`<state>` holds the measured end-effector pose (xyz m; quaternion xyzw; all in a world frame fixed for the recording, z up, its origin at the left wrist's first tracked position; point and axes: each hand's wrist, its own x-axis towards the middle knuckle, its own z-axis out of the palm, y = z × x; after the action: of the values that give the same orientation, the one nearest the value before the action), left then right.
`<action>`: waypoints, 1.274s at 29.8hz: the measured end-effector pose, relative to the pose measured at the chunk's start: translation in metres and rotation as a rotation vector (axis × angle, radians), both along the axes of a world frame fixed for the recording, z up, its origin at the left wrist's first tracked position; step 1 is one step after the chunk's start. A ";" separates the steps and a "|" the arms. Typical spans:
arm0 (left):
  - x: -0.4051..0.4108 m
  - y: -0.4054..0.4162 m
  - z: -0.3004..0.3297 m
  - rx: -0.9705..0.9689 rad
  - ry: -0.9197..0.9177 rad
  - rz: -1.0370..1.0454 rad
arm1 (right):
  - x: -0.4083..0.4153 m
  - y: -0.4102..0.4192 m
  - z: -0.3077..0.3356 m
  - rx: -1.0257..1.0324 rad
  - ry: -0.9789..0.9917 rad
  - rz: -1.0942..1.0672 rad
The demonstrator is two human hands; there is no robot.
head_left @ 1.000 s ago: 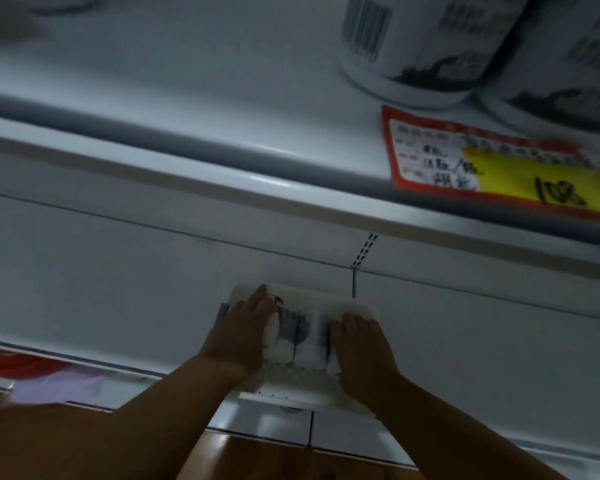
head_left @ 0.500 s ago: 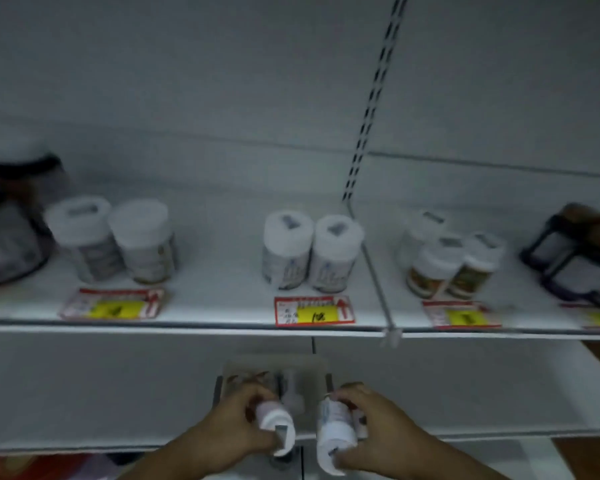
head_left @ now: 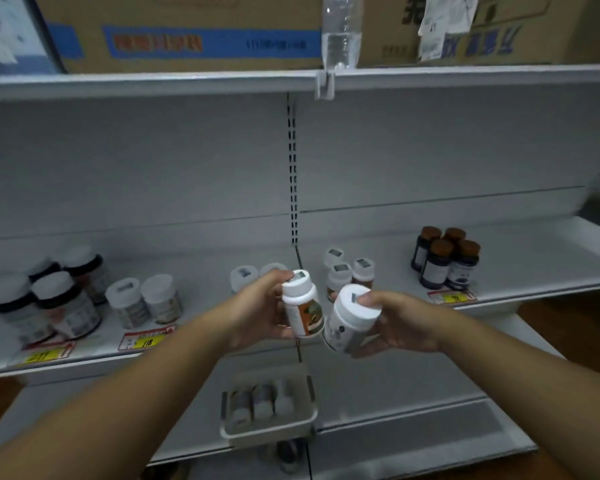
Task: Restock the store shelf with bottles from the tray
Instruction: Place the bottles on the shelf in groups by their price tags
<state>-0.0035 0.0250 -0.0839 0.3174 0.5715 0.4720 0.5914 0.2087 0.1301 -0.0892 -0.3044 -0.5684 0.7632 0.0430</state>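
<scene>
- Left hand (head_left: 257, 308) — closed around a white-capped bottle (head_left: 302, 311) with an orange label, held roughly upright in front of the shelf (head_left: 205, 271).
- Right hand (head_left: 394, 322) — gripped a second bottle (head_left: 349, 322) by its white cap and side; this one tilted, its base leaning toward the left hand's bottle, the two nearly touching.
- Tray (head_left: 269, 433): below both hands, on the lower shelf, with three bottles (head_left: 262, 400) standing in a row inside.
- Beyond the left hand, two white-lidded jars (head_left: 245, 275) stood on the shelf; beyond the right hand, a cluster of three (head_left: 340, 271).
- Far to the right of the right hand: four dark, brown-capped bottles (head_left: 444, 259).
- Left of the left hand: two pale jars (head_left: 142, 299) behind a yellow price tag (head_left: 146, 339).
</scene>
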 end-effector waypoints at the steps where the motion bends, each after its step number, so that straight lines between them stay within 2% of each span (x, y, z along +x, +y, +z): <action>1: 0.004 0.006 0.007 0.006 0.007 -0.013 | 0.003 0.006 0.005 0.017 0.020 0.001; 5: 0.007 0.040 0.041 0.088 0.131 -0.057 | 0.024 0.039 0.022 0.075 0.107 -0.052; 11: -0.002 0.117 0.084 0.220 0.421 0.048 | 0.061 0.090 0.040 0.082 0.178 -0.224; 13: 0.003 0.139 0.091 0.205 0.521 0.013 | 0.067 0.104 0.044 0.080 0.171 -0.266; 17: 0.012 0.177 0.083 0.204 0.605 -0.109 | 0.067 0.127 0.057 0.104 0.109 -0.298; 21: 0.017 0.209 0.063 0.190 0.620 -0.138 | 0.058 0.143 0.070 0.190 0.068 -0.295; 29: 0.023 0.254 0.030 0.059 0.656 -0.234 | 0.064 0.175 0.069 0.220 0.039 -0.257; 38: 0.012 0.278 -0.010 -0.154 0.699 -0.427 | 0.082 0.194 0.064 0.170 0.055 -0.320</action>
<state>0.0089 0.3027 -0.0943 0.5249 0.6928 0.1584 0.4685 0.2902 0.3240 -0.0255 -0.3652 -0.5739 0.7037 0.2050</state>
